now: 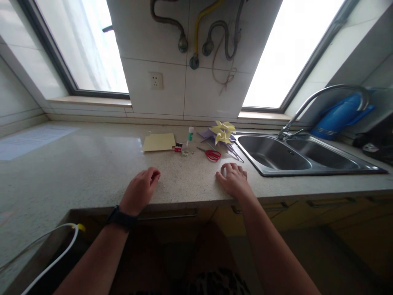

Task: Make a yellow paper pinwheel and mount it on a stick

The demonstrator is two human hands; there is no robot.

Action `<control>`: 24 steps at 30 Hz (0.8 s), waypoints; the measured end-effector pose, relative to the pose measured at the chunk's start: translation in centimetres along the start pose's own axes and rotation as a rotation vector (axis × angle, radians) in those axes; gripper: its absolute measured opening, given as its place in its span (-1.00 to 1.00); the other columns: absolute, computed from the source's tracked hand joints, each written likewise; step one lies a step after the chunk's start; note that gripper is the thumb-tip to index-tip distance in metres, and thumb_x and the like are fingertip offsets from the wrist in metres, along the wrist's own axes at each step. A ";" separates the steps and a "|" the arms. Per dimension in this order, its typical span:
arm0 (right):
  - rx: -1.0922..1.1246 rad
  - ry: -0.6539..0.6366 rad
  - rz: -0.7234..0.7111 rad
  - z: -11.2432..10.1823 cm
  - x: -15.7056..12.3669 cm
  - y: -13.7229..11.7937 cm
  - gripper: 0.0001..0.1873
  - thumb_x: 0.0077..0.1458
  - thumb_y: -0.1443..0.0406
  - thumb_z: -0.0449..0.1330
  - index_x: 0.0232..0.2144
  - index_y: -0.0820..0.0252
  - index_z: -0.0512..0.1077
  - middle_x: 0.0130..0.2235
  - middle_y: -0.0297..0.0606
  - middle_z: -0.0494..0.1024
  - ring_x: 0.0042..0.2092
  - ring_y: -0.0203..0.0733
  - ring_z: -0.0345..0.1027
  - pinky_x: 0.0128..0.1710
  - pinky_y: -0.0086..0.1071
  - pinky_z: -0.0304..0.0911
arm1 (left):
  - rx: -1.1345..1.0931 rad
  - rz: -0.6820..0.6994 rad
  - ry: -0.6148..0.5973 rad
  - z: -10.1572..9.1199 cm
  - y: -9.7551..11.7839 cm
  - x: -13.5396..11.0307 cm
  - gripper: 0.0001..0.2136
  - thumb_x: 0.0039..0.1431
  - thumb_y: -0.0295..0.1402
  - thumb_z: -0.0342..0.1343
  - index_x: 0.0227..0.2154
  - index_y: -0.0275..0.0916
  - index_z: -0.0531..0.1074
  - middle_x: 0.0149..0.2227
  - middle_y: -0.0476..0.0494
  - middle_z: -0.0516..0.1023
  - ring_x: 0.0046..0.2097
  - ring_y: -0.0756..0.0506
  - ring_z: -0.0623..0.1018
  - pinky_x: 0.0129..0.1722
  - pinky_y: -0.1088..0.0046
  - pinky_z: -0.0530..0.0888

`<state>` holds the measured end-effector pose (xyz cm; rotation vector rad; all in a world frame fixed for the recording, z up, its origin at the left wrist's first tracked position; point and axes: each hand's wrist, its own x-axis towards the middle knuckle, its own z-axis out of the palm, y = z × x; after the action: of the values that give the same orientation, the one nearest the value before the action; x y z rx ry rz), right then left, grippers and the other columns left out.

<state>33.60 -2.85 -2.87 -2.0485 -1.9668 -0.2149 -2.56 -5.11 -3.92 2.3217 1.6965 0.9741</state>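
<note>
My left hand rests at the front of the counter with its fingers curled in; nothing shows in it. My right hand lies palm down on the counter, fingers apart and slightly bent, holding nothing. Beyond my hands sit red-handled scissors, a glue stick, a small red box and a stack of yellow paper. A small pale ring-shaped item lies near the box. Yellow and purple paper pinwheels with thin sticks are piled beside the sink.
A steel double sink with a curved faucet is at the right, a blue bag behind it. A printed sheet lies far left. A white cable loops over the counter's lower-left edge. Pipes and a socket are on the wall.
</note>
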 end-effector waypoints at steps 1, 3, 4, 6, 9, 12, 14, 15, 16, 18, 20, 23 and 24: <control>-0.010 -0.001 0.000 0.0 0.1 0.0 -0.59 0.29 0.09 0.19 0.08 0.18 0.41 0.16 -0.10 0.42 0.15 0.04 0.33 0.14 0.07 0.25 | 0.010 0.010 -0.008 0.0 0.0 0.0 -0.70 0.35 -0.25 0.13 0.06 -0.26 0.42 0.06 -0.23 0.50 -0.03 -0.17 0.56 -0.06 0.14 0.56; -0.027 -0.005 0.000 0.0 0.2 0.0 -0.60 0.29 0.11 0.19 0.08 0.18 0.41 0.15 -0.10 0.43 0.13 0.03 0.35 0.12 0.06 0.28 | 0.028 0.030 -0.026 0.0 -0.1 0.1 -0.70 0.35 -0.25 0.13 0.06 -0.25 0.42 0.07 -0.24 0.49 -0.02 -0.18 0.56 -0.05 0.14 0.56; -0.034 -0.008 0.000 0.0 0.2 0.0 -0.60 0.29 0.11 0.20 0.07 0.19 0.41 0.14 -0.11 0.43 0.12 0.03 0.36 0.11 0.06 0.30 | 0.037 0.038 -0.031 0.1 -0.1 0.2 -0.70 0.35 -0.25 0.13 0.07 -0.25 0.42 0.07 -0.24 0.49 -0.02 -0.18 0.56 -0.05 0.13 0.56; -0.046 -0.009 0.001 0.0 0.4 -0.1 -0.61 0.29 0.12 0.20 0.07 0.19 0.41 0.14 -0.11 0.44 0.12 0.02 0.37 0.10 0.05 0.31 | 0.057 0.053 -0.037 0.2 -0.1 0.3 -0.69 0.34 -0.25 0.14 0.07 -0.25 0.41 0.08 -0.24 0.49 -0.01 -0.18 0.56 -0.05 0.13 0.56; -0.058 -0.004 0.006 0.0 0.5 -0.2 -0.60 0.29 0.13 0.20 0.08 0.19 0.41 0.14 -0.11 0.44 0.11 0.02 0.37 0.09 0.05 0.32 | 0.091 0.094 -0.048 0.4 0.0 0.6 -0.69 0.34 -0.25 0.14 0.08 -0.25 0.41 0.08 -0.24 0.48 0.00 -0.19 0.55 -0.04 0.12 0.55; -0.064 0.002 0.017 -0.1 0.6 -0.3 -0.61 0.29 0.13 0.20 0.08 0.20 0.40 0.14 -0.11 0.44 0.11 0.02 0.38 0.09 0.04 0.33 | 0.124 0.162 -0.080 0.2 -0.1 1.6 -0.68 0.34 -0.25 0.14 0.08 -0.25 0.41 0.09 -0.24 0.48 0.00 -0.19 0.55 -0.03 0.11 0.55; -0.067 0.005 0.023 -0.1 0.6 -0.4 -0.61 0.29 0.13 0.20 0.08 0.19 0.40 0.14 -0.11 0.44 0.10 0.01 0.38 0.08 0.04 0.33 | 0.148 0.201 -0.104 -0.3 -0.6 3.0 -0.67 0.34 -0.25 0.15 0.08 -0.26 0.40 0.09 -0.24 0.48 0.00 -0.20 0.55 -0.03 0.11 0.55; -0.068 0.008 0.025 -0.1 0.7 -0.4 -0.61 0.29 0.13 0.20 0.08 0.19 0.40 0.14 -0.11 0.44 0.10 0.01 0.38 0.08 0.03 0.33 | 0.164 0.211 -0.110 -0.5 -1.0 3.9 -0.67 0.34 -0.25 0.15 0.08 -0.26 0.40 0.09 -0.24 0.48 0.00 -0.20 0.55 -0.03 0.10 0.55; -0.069 0.010 0.027 -0.1 0.7 -0.5 -0.61 0.29 0.13 0.20 0.09 0.19 0.40 0.14 -0.11 0.44 0.10 0.01 0.38 0.08 0.03 0.34 | 0.182 0.208 -0.104 -0.7 -1.4 5.1 -0.67 0.34 -0.25 0.15 0.09 -0.26 0.40 0.09 -0.24 0.48 0.01 -0.20 0.55 -0.03 0.10 0.55; -0.072 0.015 0.031 -0.1 0.7 -0.6 -0.61 0.29 0.14 0.20 0.09 0.19 0.40 0.14 -0.11 0.44 0.10 0.01 0.39 0.08 0.03 0.34 | 0.222 0.180 -0.080 -0.9 -2.4 7.6 -0.67 0.34 -0.25 0.15 0.09 -0.26 0.40 0.09 -0.25 0.47 0.01 -0.20 0.55 -0.03 0.10 0.55; -0.076 0.017 0.035 -0.2 0.7 -0.7 -0.62 0.30 0.14 0.20 0.08 0.19 0.40 0.14 -0.11 0.44 0.09 0.00 0.39 0.07 0.02 0.34 | 0.263 0.148 -0.066 -0.8 -3.2 10.0 -0.67 0.34 -0.25 0.15 0.09 -0.26 0.40 0.09 -0.25 0.47 0.01 -0.20 0.55 -0.03 0.10 0.55; -0.081 0.023 0.042 -0.3 0.6 -0.9 -0.62 0.30 0.13 0.20 0.07 0.19 0.41 0.13 -0.11 0.45 0.08 0.00 0.39 0.07 0.01 0.34 | 0.316 0.124 -0.087 -0.3 -4.1 12.9 -0.66 0.33 -0.25 0.15 0.09 -0.26 0.40 0.09 -0.25 0.47 0.01 -0.20 0.55 -0.03 0.10 0.55; -0.083 0.026 0.044 -0.4 0.6 -0.9 -0.62 0.30 0.13 0.20 0.07 0.19 0.41 0.12 -0.11 0.45 0.08 0.00 0.39 0.07 0.01 0.34 | 0.330 0.118 -0.099 -0.1 -4.3 13.5 -0.66 0.33 -0.25 0.15 0.09 -0.26 0.40 0.09 -0.25 0.47 0.01 -0.20 0.55 -0.03 0.10 0.55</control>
<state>32.77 -2.37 -2.21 -2.1273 -1.9257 -0.3168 -3.85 8.44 0.11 2.6490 1.8164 0.6188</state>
